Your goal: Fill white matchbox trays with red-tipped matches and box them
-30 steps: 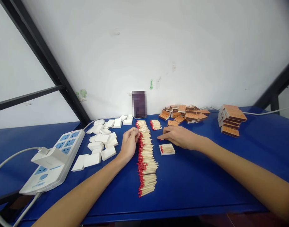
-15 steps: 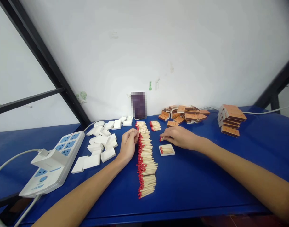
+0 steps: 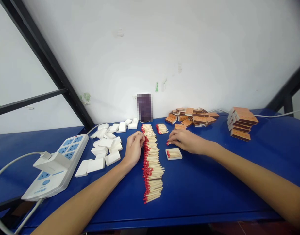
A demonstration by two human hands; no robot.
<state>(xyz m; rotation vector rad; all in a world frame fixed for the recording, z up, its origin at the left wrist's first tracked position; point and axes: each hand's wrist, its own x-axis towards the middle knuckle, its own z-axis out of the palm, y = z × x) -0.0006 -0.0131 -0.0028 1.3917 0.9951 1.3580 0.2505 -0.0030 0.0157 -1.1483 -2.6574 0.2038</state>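
Down the middle of the blue table (image 3: 196, 195) runs a long row of red-headed matches (image 3: 152, 160). At the row's left edge rests my left hand (image 3: 134, 145), its fingers curled closed; whatever they hold, if anything, is hidden. My right hand (image 3: 185, 140) pinches a few matches (image 3: 168, 143), red heads poking out to the left of the fingertips. Just below it lies a white matchbox tray (image 3: 174, 158) with some matches inside, heads to the left. A small separate bunch of matches (image 3: 161, 128) lies beyond, right of the row's far end.
White matchbox trays (image 3: 96, 164) are scattered on the left beside a power strip (image 3: 59, 169) with a plugged-in adapter. Orange matchbox sleeves (image 3: 199, 120) are heaped at the back right, near a stack of matchboxes (image 3: 243, 119). A blurred dark rectangle (image 3: 145, 107) leans on the wall.
The view has shifted slightly. My right hand still pinches the matches above the tray, its fingers a little more bent. My left hand stays beside the row.
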